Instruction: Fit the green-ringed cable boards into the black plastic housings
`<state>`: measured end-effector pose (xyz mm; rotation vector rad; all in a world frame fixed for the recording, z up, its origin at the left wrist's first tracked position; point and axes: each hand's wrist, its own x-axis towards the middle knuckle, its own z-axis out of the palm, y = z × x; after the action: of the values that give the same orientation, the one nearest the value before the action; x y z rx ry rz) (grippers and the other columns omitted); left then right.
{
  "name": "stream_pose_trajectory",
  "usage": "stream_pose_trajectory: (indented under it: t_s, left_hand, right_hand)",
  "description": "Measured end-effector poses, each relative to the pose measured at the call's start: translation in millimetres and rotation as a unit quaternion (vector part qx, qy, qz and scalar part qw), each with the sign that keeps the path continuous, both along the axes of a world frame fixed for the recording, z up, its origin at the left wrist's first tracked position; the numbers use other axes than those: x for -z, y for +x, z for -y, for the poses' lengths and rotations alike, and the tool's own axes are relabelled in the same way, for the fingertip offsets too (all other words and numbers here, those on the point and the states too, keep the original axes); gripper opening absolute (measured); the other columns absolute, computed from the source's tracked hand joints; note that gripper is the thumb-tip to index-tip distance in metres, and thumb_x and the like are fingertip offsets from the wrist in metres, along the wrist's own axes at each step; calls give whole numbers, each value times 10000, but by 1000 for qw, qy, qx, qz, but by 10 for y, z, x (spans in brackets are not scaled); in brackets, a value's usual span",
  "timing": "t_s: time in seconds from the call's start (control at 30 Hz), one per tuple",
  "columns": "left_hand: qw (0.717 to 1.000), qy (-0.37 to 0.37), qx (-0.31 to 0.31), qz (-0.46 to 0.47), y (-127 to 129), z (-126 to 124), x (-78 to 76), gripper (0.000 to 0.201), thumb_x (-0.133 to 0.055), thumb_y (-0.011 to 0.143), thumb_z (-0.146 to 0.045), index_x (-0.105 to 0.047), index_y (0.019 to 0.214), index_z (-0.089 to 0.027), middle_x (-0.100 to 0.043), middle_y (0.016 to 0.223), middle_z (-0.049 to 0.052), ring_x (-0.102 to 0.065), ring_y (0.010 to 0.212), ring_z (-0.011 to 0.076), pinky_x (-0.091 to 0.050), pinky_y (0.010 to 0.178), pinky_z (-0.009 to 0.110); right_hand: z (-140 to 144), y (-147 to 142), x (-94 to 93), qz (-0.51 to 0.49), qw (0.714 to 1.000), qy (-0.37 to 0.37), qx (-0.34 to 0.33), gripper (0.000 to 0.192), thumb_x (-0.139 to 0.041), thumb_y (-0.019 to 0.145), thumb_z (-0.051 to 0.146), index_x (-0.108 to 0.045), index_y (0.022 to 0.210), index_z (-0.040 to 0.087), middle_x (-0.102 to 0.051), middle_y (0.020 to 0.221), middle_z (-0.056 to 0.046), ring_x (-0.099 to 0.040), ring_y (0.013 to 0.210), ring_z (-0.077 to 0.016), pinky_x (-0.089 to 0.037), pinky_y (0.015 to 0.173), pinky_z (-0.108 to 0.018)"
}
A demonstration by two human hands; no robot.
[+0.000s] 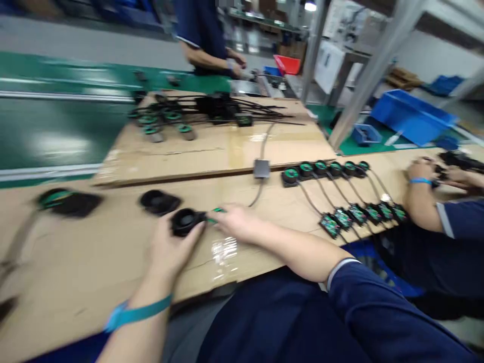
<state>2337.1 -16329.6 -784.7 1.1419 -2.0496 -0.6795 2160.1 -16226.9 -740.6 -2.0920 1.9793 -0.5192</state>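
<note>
My left hand [168,247] is wrapped around a black round housing [185,222] with a ring-shaped recess, held low over the cardboard. At its right side, my right hand [236,222] pinches a small green part [215,216] joined to or touching the housing; blur hides its exact kind. Just behind the left hand lies a second black housing [156,200]. Farther left rests a blurred black piece with a green and yellow top [62,199]. A small grey box [261,169] on a cable sits beyond my right hand.
On the right, several round green-topped parts [290,175] are wired to green circuit boards [329,225] in a row. Black cabled parts [215,108] pile on the raised cardboard [181,159]. A co-worker's hands [421,171] work at right; another person [204,45] stands opposite. Blue bin [412,116] behind.
</note>
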Motion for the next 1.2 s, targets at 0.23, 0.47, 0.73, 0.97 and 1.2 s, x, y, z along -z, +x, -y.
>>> stream_pose_trajectory:
  t_s: [0.23, 0.47, 0.73, 0.97, 1.2]
  left_hand:
    - [994, -43, 90, -54, -56, 26, -51, 498, -722, 825, -381, -538, 1249, -195, -651, 1229, 112, -627, 1172, 256, -507, 1056, 441]
    - [978, -135, 147, -57, -28, -56, -41, 529, -725, 831, -354, -502, 1285, -199, -594, 1307, 146, -563, 1272, 282, -476, 1107, 493]
    - [973, -147, 170, -43, -17, -76, -16, 502, -678, 841, -283, -497, 1301, -190, -580, 1326, 166, -552, 1286, 288, -477, 1117, 508]
    - [972, -157, 170, -40, -47, -45, 0, 491, -667, 852, -293, -513, 1302, -170, -600, 1310, 168, -564, 1271, 284, -477, 1116, 495]
    - [981, -57, 179, -44, -39, -174, -18, 432, -662, 799, -448, -599, 1180, -256, -691, 1145, 91, -656, 1091, 298, -554, 992, 472]
  right_hand:
    - [-9, -73, 25, 156, 966, -204, 36, 405, -644, 911, 272, -615, 1306, 185, -699, 1201, -123, -663, 1112, -242, -539, 1010, -413]
    - [-130, 199, -117, 207, 934, -287, 57, 560, -648, 921, 365, -515, 1445, 219, -702, 1219, -108, -692, 1063, -230, -576, 973, -374]
    - [-41, 240, 35, 159, 946, -281, 23, 408, -638, 931, 316, -619, 1317, 185, -699, 1238, -125, -659, 1155, -235, -531, 1047, -407]
    - [-19, 256, 102, 150, 949, -273, 48, 354, -660, 908, 303, -685, 1223, 144, -712, 1202, -156, -683, 1091, -254, -549, 1002, -411]
    - [-130, 361, -30, 143, 977, -154, 34, 295, -584, 962, 378, -661, 1203, 227, -707, 1240, -66, -661, 1137, -191, -509, 1034, -320]
